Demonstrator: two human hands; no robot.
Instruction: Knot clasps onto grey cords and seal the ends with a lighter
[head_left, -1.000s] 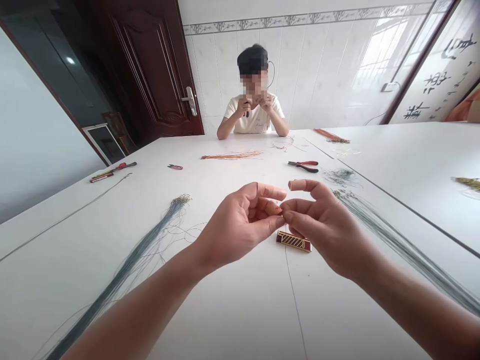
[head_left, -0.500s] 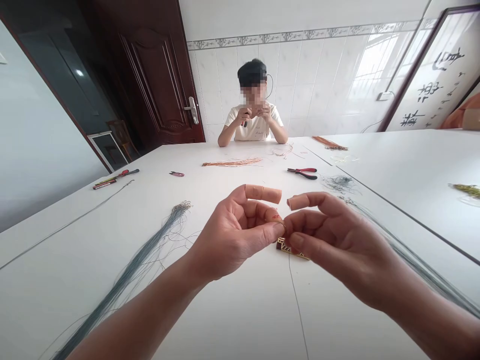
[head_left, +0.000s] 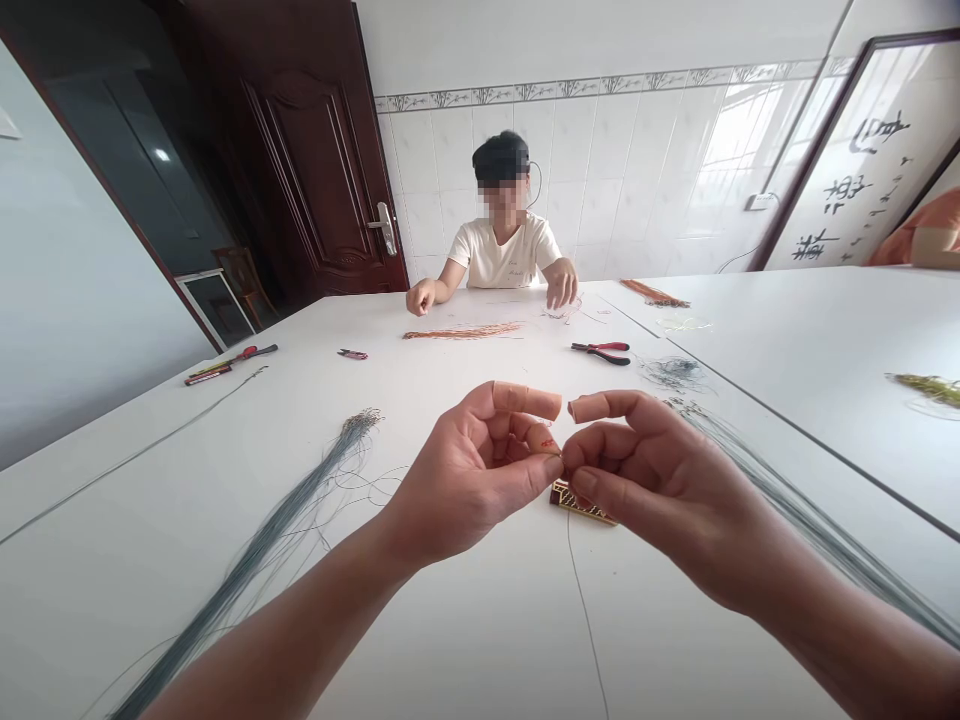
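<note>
My left hand [head_left: 480,475] is closed in a pinch, thumb against a forefinger that shows red marks. Meeting it fingertip to fingertip, my right hand [head_left: 660,480] also pinches. A thin cord seems to be caught between the fingertips, mostly hidden by them. Tape wraps a finger on each hand. Just under the right fingers shows a small gold and dark red ornament [head_left: 583,503], like a little abacus, partly covered; whether it hangs or lies on the table I cannot tell. From its lower edge a grey cord [head_left: 583,600] runs down toward me.
Grey cord bundles [head_left: 262,540] lie left and right on the white table [head_left: 465,640]. Farther off are red-and-black pliers [head_left: 602,352], small snips [head_left: 352,354], an orange cord bundle [head_left: 457,331] and tools [head_left: 229,365]. A person [head_left: 504,245] sits opposite, hands at the table.
The person opposite has lowered both hands from near the face to the table. My hands stay pinched together, with only a slight shift; the view has tilted a little.
</note>
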